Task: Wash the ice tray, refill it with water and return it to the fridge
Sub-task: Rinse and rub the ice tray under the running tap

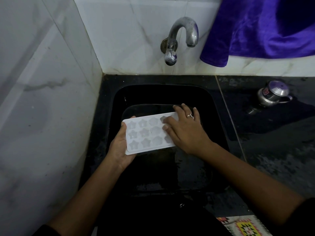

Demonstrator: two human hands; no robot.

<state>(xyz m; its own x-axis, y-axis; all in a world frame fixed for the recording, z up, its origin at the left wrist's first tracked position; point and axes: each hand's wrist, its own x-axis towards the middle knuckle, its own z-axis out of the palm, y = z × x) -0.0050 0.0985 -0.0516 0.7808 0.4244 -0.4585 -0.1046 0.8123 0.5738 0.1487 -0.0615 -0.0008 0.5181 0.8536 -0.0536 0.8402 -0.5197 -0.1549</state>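
A white ice tray with star-shaped cells is held level over the black sink. My left hand grips its left end from below, thumb over the rim. My right hand, with a ring on one finger, lies across the tray's right end; its fingers are spread over the cells and over the far edge. A metal tap juts from the tiled wall above the sink, and no water runs from it. The tray's right end is hidden under my right hand.
A dark basin sits inside the sink under the tray. A steel lidded pot stands on the wet black counter at the right. A purple cloth hangs at the upper right. White tiled walls close off the left and back.
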